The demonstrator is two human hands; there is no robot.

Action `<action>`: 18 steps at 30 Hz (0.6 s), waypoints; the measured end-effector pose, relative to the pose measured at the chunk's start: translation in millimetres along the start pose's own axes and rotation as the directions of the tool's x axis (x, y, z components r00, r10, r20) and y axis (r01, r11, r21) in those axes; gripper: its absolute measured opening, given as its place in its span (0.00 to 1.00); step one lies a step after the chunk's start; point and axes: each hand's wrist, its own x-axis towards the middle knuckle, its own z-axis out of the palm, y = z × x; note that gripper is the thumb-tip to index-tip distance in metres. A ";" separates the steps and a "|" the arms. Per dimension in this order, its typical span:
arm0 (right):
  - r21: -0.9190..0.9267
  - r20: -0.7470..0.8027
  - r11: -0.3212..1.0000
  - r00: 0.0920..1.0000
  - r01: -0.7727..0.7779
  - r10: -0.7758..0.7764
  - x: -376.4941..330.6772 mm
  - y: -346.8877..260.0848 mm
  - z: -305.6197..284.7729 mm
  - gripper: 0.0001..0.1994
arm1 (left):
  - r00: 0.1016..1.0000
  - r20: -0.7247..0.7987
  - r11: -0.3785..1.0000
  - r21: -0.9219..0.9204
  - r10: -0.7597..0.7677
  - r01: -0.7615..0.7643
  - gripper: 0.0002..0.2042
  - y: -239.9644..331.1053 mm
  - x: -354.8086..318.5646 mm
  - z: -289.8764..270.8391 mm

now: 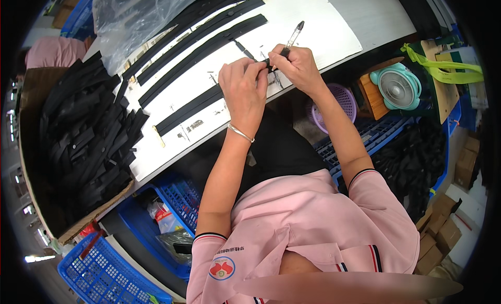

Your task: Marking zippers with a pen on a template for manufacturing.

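My left hand (242, 92), fingers bent together, grips the end of a black fabric strip (190, 110) near the table's front edge. Close beside it my right hand (300, 70) is closed around a clear-barrelled pen (294, 37), whose dark end points up and away. The pen's lower tip is hidden by my fingers, next to the strip's end. Beyond my hands lies a small dark stick-like piece (243, 49). More black strips (203, 58) lie side by side across the white board (313, 27), which bears dark marks.
At the left a cardboard box (26, 121) is heaped with black strips; clear plastic sheeting (130, 27) lies behind. Blue crates (112, 272) stand below. To the right are a purple basket (342, 108), a teal fan (399, 86) and a yellow-green strap (449, 74). Another person's pink back (55, 52) shows far left.
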 end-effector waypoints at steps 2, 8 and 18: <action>-0.036 0.009 0.999 1.000 0.015 -0.015 0.0 -1.2 1.5 0.12 | 1.000 -0.004 0.999 0.037 -0.005 0.005 0.07 -1.5 0.0 -2.1; 0.101 0.050 0.992 0.996 -0.075 0.070 -4.9 9.7 -3.5 0.09 | 1.000 -0.019 1.000 -0.018 0.022 -0.023 0.08 -4.3 -1.8 -4.1; -0.146 0.038 0.989 0.999 -0.006 0.012 1.9 -10.3 10.0 0.10 | 0.973 -0.219 0.911 0.384 -0.069 0.151 0.14 -85.4 -39.8 -132.7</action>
